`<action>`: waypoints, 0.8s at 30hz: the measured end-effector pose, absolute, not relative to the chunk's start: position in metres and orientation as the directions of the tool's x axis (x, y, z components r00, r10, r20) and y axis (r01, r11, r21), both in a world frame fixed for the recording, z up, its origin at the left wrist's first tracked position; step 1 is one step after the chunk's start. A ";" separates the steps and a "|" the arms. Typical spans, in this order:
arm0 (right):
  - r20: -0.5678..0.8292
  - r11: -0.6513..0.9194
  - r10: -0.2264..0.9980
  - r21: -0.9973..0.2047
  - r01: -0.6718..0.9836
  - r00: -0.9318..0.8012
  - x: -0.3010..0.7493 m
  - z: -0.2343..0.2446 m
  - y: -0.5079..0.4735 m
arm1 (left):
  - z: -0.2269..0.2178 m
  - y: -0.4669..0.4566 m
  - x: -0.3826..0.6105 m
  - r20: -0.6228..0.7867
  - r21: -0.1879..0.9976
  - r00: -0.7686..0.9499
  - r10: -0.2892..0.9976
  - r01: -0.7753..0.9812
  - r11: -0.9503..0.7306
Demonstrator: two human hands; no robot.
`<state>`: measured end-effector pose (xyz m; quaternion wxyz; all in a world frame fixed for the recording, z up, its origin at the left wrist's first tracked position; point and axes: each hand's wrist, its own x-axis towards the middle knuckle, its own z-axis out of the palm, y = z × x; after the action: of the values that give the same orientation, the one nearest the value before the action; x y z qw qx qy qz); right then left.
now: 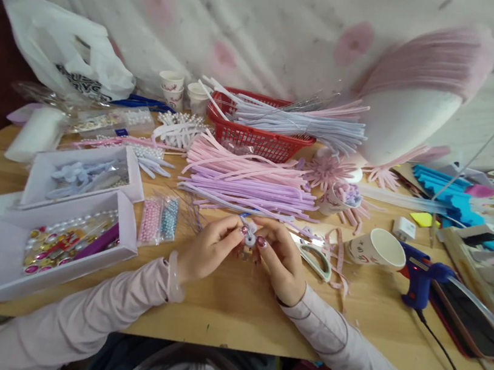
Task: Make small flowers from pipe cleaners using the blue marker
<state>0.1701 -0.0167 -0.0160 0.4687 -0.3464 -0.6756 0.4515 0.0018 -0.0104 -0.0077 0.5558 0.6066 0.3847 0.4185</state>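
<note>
My left hand and my right hand meet over the middle of the wooden table. Both pinch a small pale lilac coiled piece between thumbs and fingertips, held just above the tabletop. Just beyond the hands lies a heap of pink and lilac pipe cleaners. Scissors with pale handles lie right beside my right hand.
A red basket of pale pipe cleaners stands at the back. Two white boxes of beads and trimmings sit at the left. A tipped paper cup, a blue glue gun and a phone lie to the right.
</note>
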 end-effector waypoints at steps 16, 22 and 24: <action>0.608 0.760 0.650 -0.513 0.399 -0.455 0.185 -0.012 0.001 | -0.008 -0.013 0.001 0.006 0.977 0.294 0.956 -0.204 0.056; 0.596 0.757 0.653 -0.516 0.400 -0.468 0.184 -0.011 0.000 | -0.013 -0.014 0.001 0.022 0.979 0.278 0.960 -0.200 0.035; 0.598 0.762 0.648 -0.504 0.407 -0.471 0.184 -0.010 0.000 | -0.014 -0.014 0.001 0.038 0.984 0.289 0.957 -0.178 0.015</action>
<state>0.1843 0.0001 -0.0095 0.4084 -0.3123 -0.8450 0.1472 0.0010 -0.0141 -0.0138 0.6078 0.5244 0.3714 0.4666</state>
